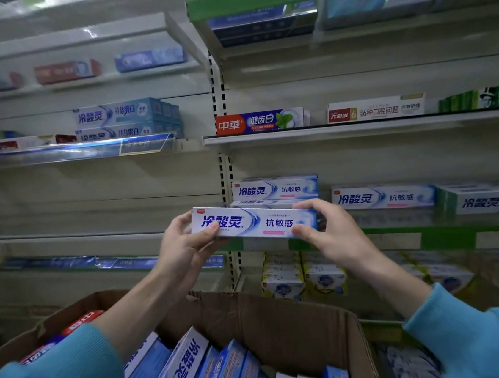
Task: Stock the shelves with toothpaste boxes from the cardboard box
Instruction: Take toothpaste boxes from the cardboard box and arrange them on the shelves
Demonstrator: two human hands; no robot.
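An open cardboard box (281,318) sits nearest the camera, below a person's blue sleeves, packed with toothpaste cartons (182,373) standing on end or leaning, mostly blue and white, with a few red ones at its left edge. Above it, the left hand (183,246) and right hand (330,231) each pinch one end of a single toothpaste box (253,222), thumbs on the printed face and fingers curled over the top edge. The two-ended hold keeps the long carton level and label-forward, likely to line it up with the matching stack (274,189) on the shelf (402,229) just behind it. The held box is slim and white, with bold blue lettering, a blue swoosh and a thin pink strip. Farther right stands another matching box (384,196); higher shelves carry other brands.
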